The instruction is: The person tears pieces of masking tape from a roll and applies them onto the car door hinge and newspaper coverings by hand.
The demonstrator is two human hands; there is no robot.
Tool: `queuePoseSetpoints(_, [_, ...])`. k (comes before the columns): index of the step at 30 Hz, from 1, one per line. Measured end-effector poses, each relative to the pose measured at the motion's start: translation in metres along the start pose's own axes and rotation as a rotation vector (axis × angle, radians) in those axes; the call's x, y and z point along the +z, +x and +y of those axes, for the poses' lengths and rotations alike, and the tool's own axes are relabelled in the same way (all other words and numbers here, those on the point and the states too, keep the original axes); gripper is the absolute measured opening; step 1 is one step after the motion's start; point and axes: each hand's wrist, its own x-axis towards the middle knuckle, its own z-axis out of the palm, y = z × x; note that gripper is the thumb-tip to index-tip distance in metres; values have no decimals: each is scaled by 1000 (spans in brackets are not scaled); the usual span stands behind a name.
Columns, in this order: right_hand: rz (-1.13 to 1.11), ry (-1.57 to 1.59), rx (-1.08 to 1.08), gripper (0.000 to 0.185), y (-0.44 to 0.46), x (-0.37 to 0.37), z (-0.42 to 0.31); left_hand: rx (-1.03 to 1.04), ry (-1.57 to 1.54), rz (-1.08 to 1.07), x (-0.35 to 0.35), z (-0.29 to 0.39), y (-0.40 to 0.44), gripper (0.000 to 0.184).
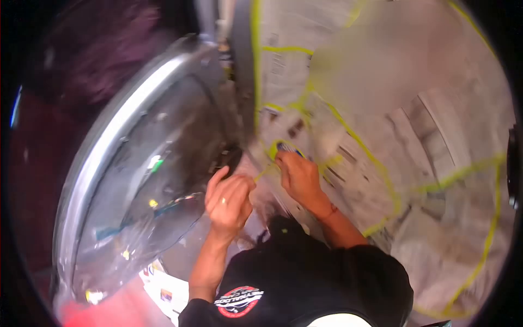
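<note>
My left hand [230, 200], with a ring on one finger, is raised near the middle of the view, its fingers curled and pinched at the end of a short yellow-green tape strip [265, 172]. To its right, my right hand [299, 177] is closed around a roll of yellow-green tape [274, 150]; a dark blue label shows at the roll's inner side. The strip runs between the two hands. Behind my right hand lies masking paper [348, 125] with yellow-green tape along its seams.
An open car door [163, 141] with a shiny curved edge fills the left side. A dark pillar [243, 65] stands at the top middle. Printed white paper [166, 291] and a blurred red patch [111, 308] lie at the lower left.
</note>
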Motion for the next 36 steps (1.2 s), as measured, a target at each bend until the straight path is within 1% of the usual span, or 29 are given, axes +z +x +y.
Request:
queuePoseSetpoints(1, [43, -27, -40, 15, -4, -14, -2, 7, -82, -20, -3, 15, -5, 23])
queuePoseSetpoints(2, [45, 14, 55, 11, -4, -31, -16, 11, -102, -35, -8, 24, -8, 20])
queuePoseSetpoints(3, [159, -91, 237, 8, -13, -41, -6, 20, -110, -51, -16, 31, -8, 18])
queuePoseSetpoints(4, [273, -180, 411, 6, -20, -49, 10, -10, -177, 63, -31, 39, -6, 13])
queuePoseSetpoints(6, [395, -333, 741, 18, -33, -95, 58, -144, -238, 226, -49, 42, 8, 10])
queuePoseSetpoints(7, [407, -438, 569, 16, -40, -108, 66, -204, -287, 83, -47, 32, 21, 11])
queuePoseSetpoints(8, [405, -531, 391, 16, -44, -118, 71, -472, -378, -20, -30, 24, 26, 12])
queuePoseSetpoints(9, [256, -669, 453, 17, -48, -128, 78, -753, -448, -137, -11, 14, 23, 14])
queuePoseSetpoints(11, [41, -819, 585, 22, -57, -133, 98, -885, -749, -208, 35, -21, 10, 15])
queuePoseSetpoints(12, [-15, -855, 654, 25, -63, -136, 114, -981, -990, -116, 57, -28, 4, 15])
queuePoseSetpoints(13, [-58, -936, 537, 28, -82, -144, 139, -1062, -1250, -15, 79, -32, 2, 16])
queuePoseSetpoints(14, [-102, -1019, 418, 32, -101, -144, 158, -1055, -1187, -52, 93, -37, 2, 16])
queuePoseSetpoints(16, [163, -1073, 446, 35, -94, -140, 136, -1062, -1094, -62, 102, -52, 13, 15])
queuePoseSetpoints(17, [153, -1037, 433, 35, -76, -132, 124, -558, -537, -301, 98, -61, 28, 14])
queuePoseSetpoints(18, [307, -890, 434, 37, -56, -119, 106, -51, 28, -517, 95, -71, 40, 12])
queuePoseSetpoints(19, [460, -741, 438, 40, -39, -99, 94, -59, 62, -522, 98, -82, 50, 12])
queuePoseSetpoints(21, [302, 6, 506, 48, 1, -44, 88, -49, -19, -738, 111, -107, 79, 11])
queuePoseSetpoints(22, [152, 241, 421, 57, 23, -13, 102, -22, 28, -816, 112, -113, 97, 8])
queuePoseSetpoints(23, [104, 372, 450, 63, 44, 18, 104, -23, 17, -776, 114, -118, 113, 9])
queuePoseSetpoints(24, [76, 446, 339, 56, 67, 41, 105, -38, 88, -785, 115, -124, 126, 10])
queuePoseSetpoints(26, [-38, 965, 484, 46, 95, 88, 123, -55, 192, -821, 119, -139, 153, 12])
queuePoseSetpoints(27, [-37, 980, 482, 46, 103, 97, 126, -57, 226, -855, 120, -145, 167, 14])
queuePoseSetpoints(28, [-69, 1012, 528, 39, 110, 105, 129, -153, 281, -883, 122, -147, 180, 14])
queuePoseSetpoints(29, [-101, 1045, 577, 34, 116, 113, 131, -77, 280, -925, 122, -155, 191, 15])
queuePoseSetpoints(30, [-93, 1065, 582, 34, 122, 126, 134, -91, 291, -1028, 124, -165, 202, 16])
queuePoseSetpoints(31, [-37, 949, 523, 32, 126, 138, 137, -106, 298, -1134, 127, -167, 211, 17])
queuePoseSetpoints(32, [19, 828, 465, 30, 129, 149, 140, -102, 303, -1153, 132, -166, 215, 17])
queuePoseSetpoints(34, [90, 731, 439, 28, 146, 161, 139, -18, 639, -1258, 141, -150, 238, 19])
queuePoseSetpoints(36, [146, 633, 415, 27, 159, 165, 140, 10, 774, -1250, 148, -139, 256, 19])
